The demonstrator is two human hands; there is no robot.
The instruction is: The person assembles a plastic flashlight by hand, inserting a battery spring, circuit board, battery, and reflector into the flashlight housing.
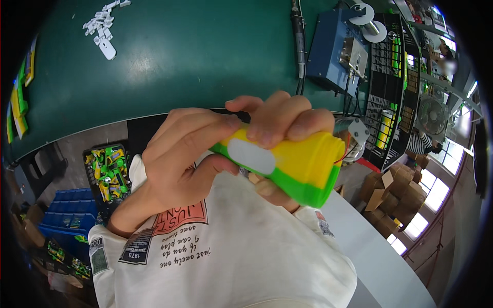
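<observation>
A yellow-and-green flashlight body [303, 164] with a pale grey oval panel on its side is held up in front of my chest, over the table's near edge. My left hand [179, 146] grips its narrow end, thumb below and fingers above. From above, the fingers of my right hand [287, 120] curl over the yellow side, with the thumb underneath. The wide end points right, and a red wire shows at its rim. Beside that end is a silvery round part [357, 134], partly hidden; whether it joins the body I cannot tell.
Small white plastic parts [100, 25] lie on the green table [205, 56]. A blue soldering unit [328, 49] and a corded iron [299, 41] stand right, beside a black rack [385, 77]. Yellow-green housings [19, 97] lie left; a filled crate [108, 172] and blue bins [69, 213] sit below.
</observation>
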